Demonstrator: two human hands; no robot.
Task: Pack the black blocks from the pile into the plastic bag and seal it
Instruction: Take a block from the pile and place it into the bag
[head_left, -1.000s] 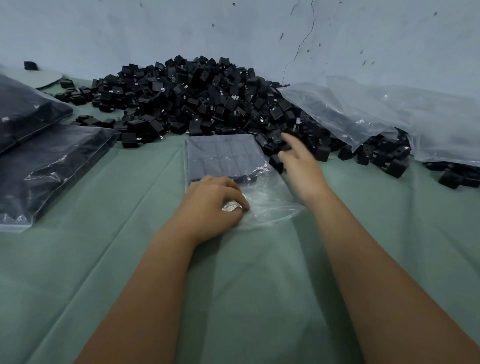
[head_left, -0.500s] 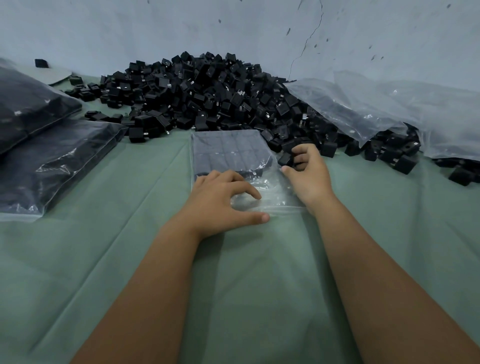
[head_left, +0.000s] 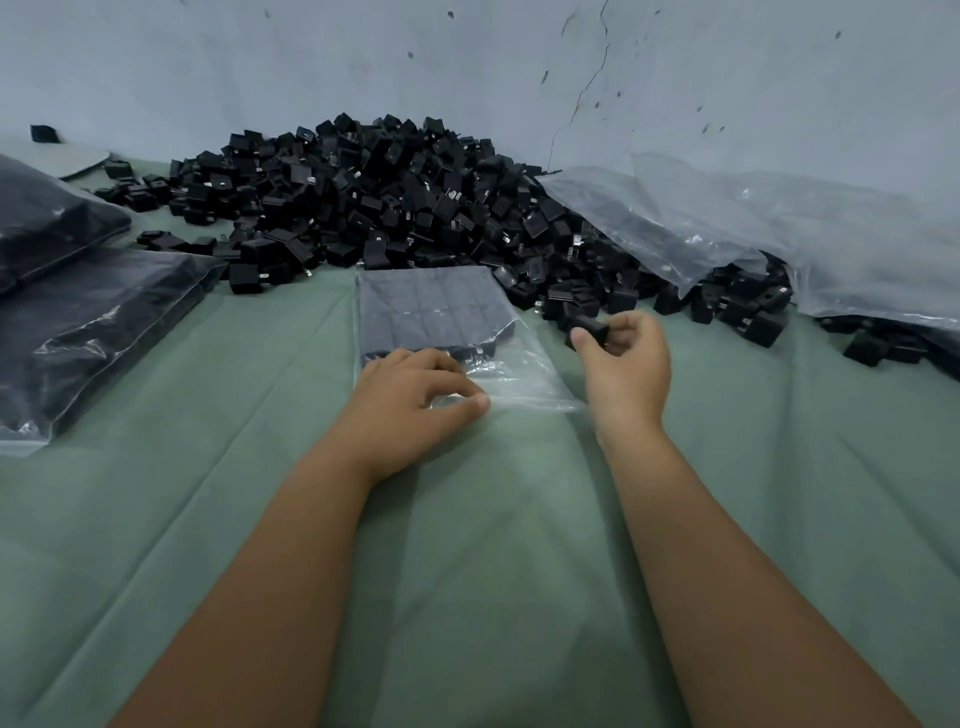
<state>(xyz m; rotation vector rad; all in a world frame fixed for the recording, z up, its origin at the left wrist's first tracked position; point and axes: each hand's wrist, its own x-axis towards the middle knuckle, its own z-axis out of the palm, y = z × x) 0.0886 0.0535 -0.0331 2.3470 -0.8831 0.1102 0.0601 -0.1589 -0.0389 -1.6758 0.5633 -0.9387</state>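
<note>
right hand (head_left: 626, 366) fingers pinch one black block (head_left: 589, 328) just right of plastic bag (head_left: 441, 317); left hand (head_left: 415, 400) fingers curled, pinching bag mouth

Green cloth (head_left: 493, 545) covering the worktop; filled sealed bags (head_left: 88, 322) lying stacked at left; empty clear bags (head_left: 779, 228) leaning against cracked wall (head_left: 467, 62).

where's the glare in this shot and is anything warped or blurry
Head view: glare sits on the clear plastic bag near its open end, by the left hand, and on the packed bags at left; wide-angle warping bends the green cloth and stretches the forearms; light is dim and bluish; the block pinched by the right hand looks sharp.
</note>
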